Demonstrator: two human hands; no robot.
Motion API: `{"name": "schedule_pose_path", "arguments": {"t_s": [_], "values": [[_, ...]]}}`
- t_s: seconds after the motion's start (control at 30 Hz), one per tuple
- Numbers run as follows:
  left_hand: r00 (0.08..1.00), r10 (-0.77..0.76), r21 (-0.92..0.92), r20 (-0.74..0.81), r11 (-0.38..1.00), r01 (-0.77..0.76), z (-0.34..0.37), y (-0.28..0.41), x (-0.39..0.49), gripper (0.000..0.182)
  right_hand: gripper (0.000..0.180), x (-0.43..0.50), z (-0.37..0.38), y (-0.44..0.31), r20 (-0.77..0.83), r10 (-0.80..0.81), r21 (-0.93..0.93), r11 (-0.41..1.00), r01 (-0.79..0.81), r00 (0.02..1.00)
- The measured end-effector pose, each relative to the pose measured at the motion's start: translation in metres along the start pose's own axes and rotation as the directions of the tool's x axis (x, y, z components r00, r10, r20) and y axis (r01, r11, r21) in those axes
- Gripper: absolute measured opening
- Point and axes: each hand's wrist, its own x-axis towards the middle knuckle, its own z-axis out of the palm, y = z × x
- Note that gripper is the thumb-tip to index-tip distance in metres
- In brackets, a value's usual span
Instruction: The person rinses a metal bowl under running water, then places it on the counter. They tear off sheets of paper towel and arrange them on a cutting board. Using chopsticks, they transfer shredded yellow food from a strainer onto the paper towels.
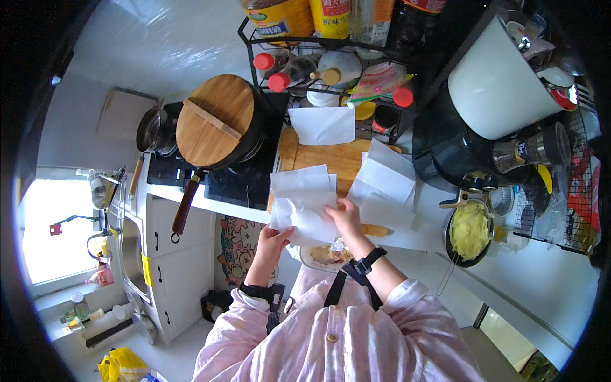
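Both my hands hold one white paper sheet (310, 219) over the near edge of a wooden cutting board (315, 155). My left hand (272, 241) pinches its lower left corner, and my right hand (344, 217) grips its right side. Under and behind it lie more white sheets (300, 179). Another stack of sheets (384, 176) is spread on the board's right side, and a single sheet (322, 125) lies at its far edge. A wooden rolling pin end (376, 230) shows right of my wrist. Below my hands, a tray of food (315, 255) is partly hidden.
On the left, a wooden-lidded pot (217, 122) and a long-handled pan (155, 131) stand on the black cooktop (234, 186). A bottle rack (324, 43) is behind the board. To the right are a bowl of yellow mash (470, 229), a black appliance (448, 148) and a white container (501, 86).
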Motion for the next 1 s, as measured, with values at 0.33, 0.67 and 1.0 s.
{"name": "schedule_pose_path", "arguments": {"t_s": [0.33, 0.67, 1.0], "values": [[0.997, 0.059, -0.141, -0.042, 0.988, -0.065, -0.001, 0.012, -0.016, 0.023, 0.016, 0.015, -0.032, -0.055, 0.019, -0.024, 0.042, 0.999, 0.023, 1.0], [0.99, 0.002, -0.208, -0.139, 0.978, -0.031, -0.023, -0.001, -0.006, 0.027, 0.027, -0.02, -0.054, -0.067, 0.074, 0.201, 0.549, 0.809, -0.209, 0.977], [0.968, 0.183, -0.124, -0.17, 0.971, -0.205, -0.026, 0.051, -0.013, 0.037, 0.016, -0.061, -0.134, -0.129, 0.111, -0.162, 0.652, 0.757, 0.051, 0.981]]}}
